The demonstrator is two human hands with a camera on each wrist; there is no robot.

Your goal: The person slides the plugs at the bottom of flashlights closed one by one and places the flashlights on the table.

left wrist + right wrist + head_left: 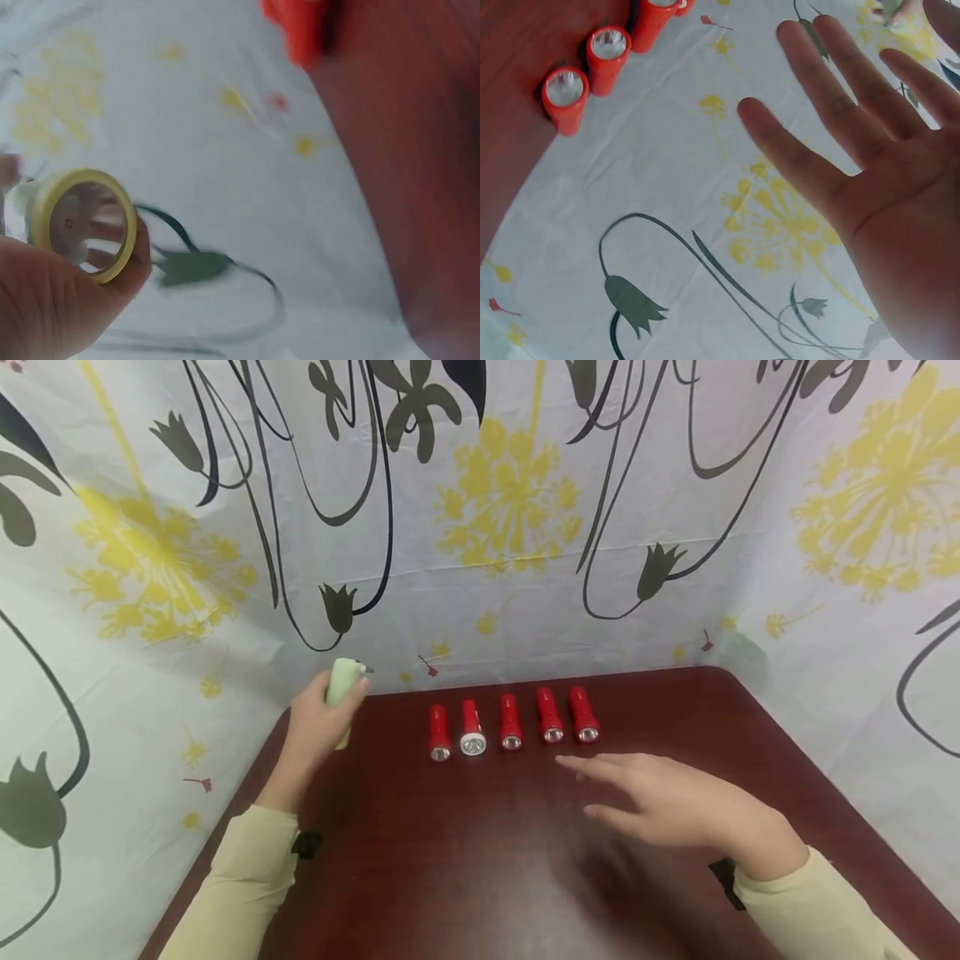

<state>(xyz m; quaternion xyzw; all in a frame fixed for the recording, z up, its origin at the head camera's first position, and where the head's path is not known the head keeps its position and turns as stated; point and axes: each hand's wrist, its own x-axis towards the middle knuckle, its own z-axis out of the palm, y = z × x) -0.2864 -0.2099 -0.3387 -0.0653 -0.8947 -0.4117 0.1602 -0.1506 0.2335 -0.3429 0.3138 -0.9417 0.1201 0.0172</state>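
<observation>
In the head view, my left hand (pixel 311 731) grips a pale green flashlight (pixel 342 681) above the table's back left corner. Its small end, with what look like short metal prongs, points up and right. The left wrist view shows its round lens with a yellow rim (pixel 131 229), fingers curled around the body. My right hand (pixel 667 802) hovers over the table's right side with fingers spread, holding nothing. Several red flashlights lie in a row beyond it, lenses toward me. One red flashlight (pixel 472 718) has a white head; the rightmost red flashlight (pixel 582 714) is nearest that hand.
The dark red-brown table (pixel 450 860) has rounded back corners. A white cloth (pixel 480 643) printed with flowers hangs close around its back and sides. Dark straps show at both wrists.
</observation>
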